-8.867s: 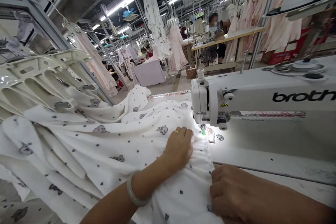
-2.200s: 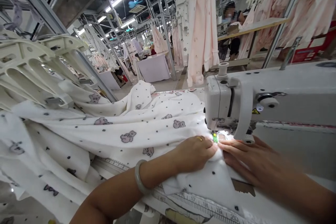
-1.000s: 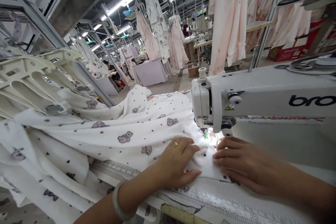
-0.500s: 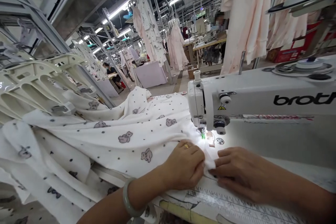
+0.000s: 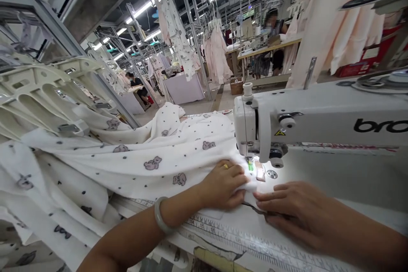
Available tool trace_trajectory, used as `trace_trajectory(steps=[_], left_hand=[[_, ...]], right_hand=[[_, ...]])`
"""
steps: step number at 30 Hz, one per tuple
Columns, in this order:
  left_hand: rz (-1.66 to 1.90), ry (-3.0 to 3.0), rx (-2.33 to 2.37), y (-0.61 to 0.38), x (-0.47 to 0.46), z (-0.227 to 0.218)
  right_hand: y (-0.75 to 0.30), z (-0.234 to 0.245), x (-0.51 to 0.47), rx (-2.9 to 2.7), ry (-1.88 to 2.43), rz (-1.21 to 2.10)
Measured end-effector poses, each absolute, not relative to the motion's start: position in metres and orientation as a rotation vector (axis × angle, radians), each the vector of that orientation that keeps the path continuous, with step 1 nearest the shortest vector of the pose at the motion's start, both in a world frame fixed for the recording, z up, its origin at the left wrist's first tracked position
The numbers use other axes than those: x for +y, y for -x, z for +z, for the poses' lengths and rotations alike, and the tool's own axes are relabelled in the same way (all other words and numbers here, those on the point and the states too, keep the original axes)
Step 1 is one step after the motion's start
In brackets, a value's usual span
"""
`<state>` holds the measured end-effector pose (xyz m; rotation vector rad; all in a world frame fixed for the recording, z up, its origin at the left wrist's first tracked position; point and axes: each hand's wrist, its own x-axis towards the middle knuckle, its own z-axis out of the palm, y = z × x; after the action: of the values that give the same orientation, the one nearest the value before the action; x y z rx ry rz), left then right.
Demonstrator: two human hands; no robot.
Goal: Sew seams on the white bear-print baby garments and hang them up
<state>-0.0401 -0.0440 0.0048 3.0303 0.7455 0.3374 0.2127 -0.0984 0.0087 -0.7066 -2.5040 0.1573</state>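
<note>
- The left hand is clenched on the printed fabric, with the fingers curled and pinching its near edge into a small fold. It has a ring on one finger and a bracelet at the wrist.
- Just right of that pinch the right hand lies flat with straight fingers, its fingertips at the fabric's corner on the table; it grasps nothing.
- Just beyond the pinch, the presser foot of the sewing machine stands over the lit fabric edge.
- From the pinch the fabric spreads away left, draping over a cream plastic rack.
- On the near side of both hands, a measuring tape runs along the table edge.
</note>
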Motion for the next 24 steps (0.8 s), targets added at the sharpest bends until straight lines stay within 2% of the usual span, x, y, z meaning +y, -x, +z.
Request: trace_trajectory(steps=[8,18,24], left_hand=[[0.267,-3.067,0.709,0.038,-0.027,0.011],[0.346,-3.139,0.652,0.033,-0.047,0.013],[0.352,-2.925,0.807,0.028,-0.042,0.009]], right_hand=[[-0.216,0.001,-0.091,-2.458,0.659,-0.027],[-0.215,0.006,-0.092,-2.542,0.595,0.139],[-0.221,-0.010,-0.089,-2.497,0.669,0.050]])
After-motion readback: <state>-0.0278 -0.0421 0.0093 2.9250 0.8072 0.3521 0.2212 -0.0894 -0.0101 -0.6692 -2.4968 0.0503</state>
